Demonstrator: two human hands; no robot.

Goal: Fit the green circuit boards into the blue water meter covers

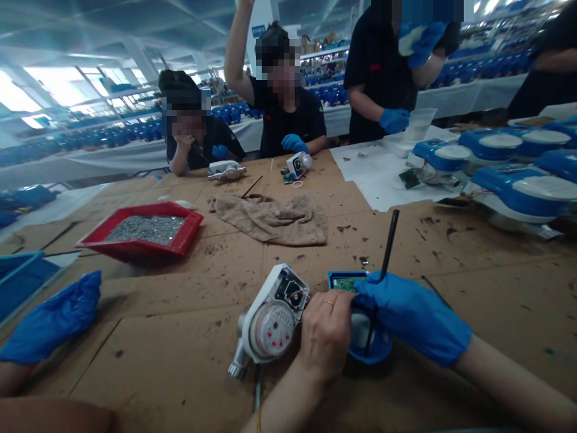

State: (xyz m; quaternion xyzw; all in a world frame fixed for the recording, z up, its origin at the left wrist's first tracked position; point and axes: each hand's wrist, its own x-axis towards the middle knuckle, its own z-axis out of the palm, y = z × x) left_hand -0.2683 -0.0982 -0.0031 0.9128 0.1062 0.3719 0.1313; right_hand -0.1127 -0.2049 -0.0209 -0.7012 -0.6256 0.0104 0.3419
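The left hand [325,334] is bare, with a ring on 1 finger. It rests between the meter [273,319] and the blue cover [360,319], with its fingers curled down on the cover's near edge. I cannot tell how firmly it grips.

The right hand [412,316] wears a blue glove. Its fingers are closed around a thin black tool [388,243], which stands almost upright with a small tilt to the right. The lower end of the tool goes down into the cover, where a green board [346,282] shows at the far edge.

The meter lies on the cardboard [180,337] just left of the left hand. Its round dial faces up and its white housing is open at the top, where some wires show.

Farther on the table lie a brown cloth [274,219] and a red tray [142,231] full of small grey parts. At the left edge another person's gloved hand [54,319] rests on the cardboard. On the right stand several blue and white units [518,186]. 3 other people are at the far side of the table.
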